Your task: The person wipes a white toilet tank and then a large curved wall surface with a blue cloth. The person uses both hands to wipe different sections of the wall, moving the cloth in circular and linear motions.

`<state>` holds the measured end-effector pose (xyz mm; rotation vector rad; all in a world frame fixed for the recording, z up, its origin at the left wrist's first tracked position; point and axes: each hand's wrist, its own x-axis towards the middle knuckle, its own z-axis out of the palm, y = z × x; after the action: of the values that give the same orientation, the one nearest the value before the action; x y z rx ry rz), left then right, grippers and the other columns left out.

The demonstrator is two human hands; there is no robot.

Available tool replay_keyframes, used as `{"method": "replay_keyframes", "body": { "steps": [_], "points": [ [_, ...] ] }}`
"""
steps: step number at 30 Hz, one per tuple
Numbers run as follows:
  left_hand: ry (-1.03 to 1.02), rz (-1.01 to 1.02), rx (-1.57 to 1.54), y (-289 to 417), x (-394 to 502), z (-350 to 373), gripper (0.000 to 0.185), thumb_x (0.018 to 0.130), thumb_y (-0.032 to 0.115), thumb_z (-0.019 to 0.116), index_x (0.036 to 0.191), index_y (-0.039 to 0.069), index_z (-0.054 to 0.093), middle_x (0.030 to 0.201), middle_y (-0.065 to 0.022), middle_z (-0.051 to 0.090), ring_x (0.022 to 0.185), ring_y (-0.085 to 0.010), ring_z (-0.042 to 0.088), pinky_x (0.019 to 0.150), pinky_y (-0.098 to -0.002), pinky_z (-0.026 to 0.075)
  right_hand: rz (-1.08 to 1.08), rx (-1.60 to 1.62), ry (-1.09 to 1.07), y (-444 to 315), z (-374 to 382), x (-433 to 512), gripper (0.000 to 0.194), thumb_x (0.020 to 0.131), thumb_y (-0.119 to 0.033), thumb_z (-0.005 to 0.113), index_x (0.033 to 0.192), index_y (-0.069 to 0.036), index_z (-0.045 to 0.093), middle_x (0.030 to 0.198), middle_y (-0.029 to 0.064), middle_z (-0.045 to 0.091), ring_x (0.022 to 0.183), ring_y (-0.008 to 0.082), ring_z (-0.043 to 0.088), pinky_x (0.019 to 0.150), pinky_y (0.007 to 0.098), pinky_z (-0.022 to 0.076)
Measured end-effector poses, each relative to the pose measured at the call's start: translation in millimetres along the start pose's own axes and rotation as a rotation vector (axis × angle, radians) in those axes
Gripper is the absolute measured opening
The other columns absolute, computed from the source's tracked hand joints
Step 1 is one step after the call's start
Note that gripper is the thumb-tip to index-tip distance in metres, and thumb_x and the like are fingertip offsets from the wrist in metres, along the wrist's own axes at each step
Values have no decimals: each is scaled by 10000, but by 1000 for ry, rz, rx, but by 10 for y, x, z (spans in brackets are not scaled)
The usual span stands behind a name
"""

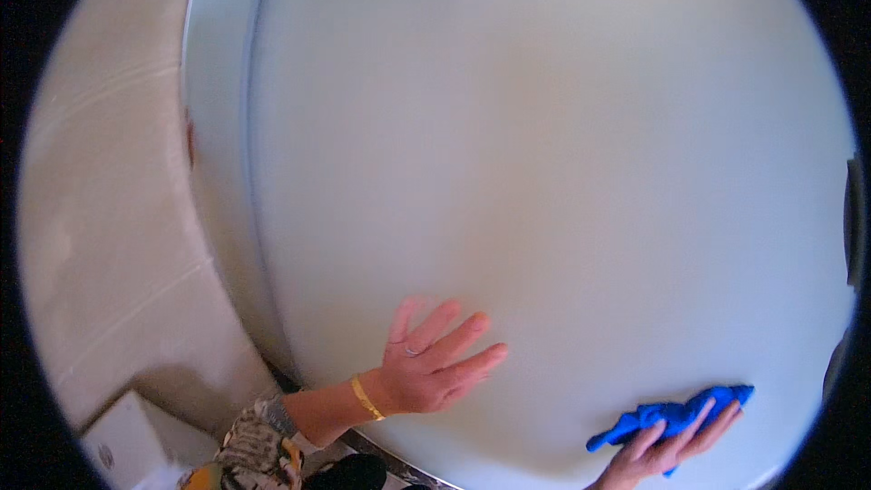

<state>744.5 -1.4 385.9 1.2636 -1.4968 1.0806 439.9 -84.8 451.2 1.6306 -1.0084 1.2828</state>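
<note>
A large, smooth, pale white surface [517, 170] with a raised rim along its left side fills most of the view. Over its lower middle, my left hand [435, 361] is spread with fingers apart and holds nothing; whether the palm touches the surface I cannot tell. It wears a ring and a gold-coloured bracelet [367, 397]. Near the lower right, my right hand [670, 449] presses a crumpled blue cloth [670, 416] against the surface, its fingers lying over the fabric.
Beige tiled flooring [122, 218] runs along the left. A white box [129, 439] stands at the lower left, near my patterned sleeve [255, 446]. Dark objects [852, 221] show at the right edge. Something black [350, 473] lies at the bottom.
</note>
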Motion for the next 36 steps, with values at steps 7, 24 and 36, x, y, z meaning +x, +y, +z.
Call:
{"method": "replay_keyframes", "body": {
  "steps": [7,24,36],
  "points": [
    [-66,204,167,-436,-312,501,428,876,385,649,1283,257,611,1460,-128,449,1408,-401,312,1122,-648,167,51,341,168,-511,793,145,578,936,-314,502,1433,-22,464,1551,274,285,1418,522,247,1136,646,168],
    [59,193,288,-1117,423,16,541,838,390,685,1346,230,591,1548,-130,374,1436,-346,314,1126,-625,179,65,302,282,-560,863,-92,578,829,-182,581,1404,-138,533,1544,253,327,1427,513,248,1115,661,152],
    [-2,215,237,-1176,1081,-265,640,793,313,709,1400,218,531,1587,-112,304,1460,-342,261,1129,-643,160,-334,490,-78,-1814,610,114,517,732,-340,701,1246,-308,655,1464,47,468,1406,414,333,1074,706,178]
  ]
}}
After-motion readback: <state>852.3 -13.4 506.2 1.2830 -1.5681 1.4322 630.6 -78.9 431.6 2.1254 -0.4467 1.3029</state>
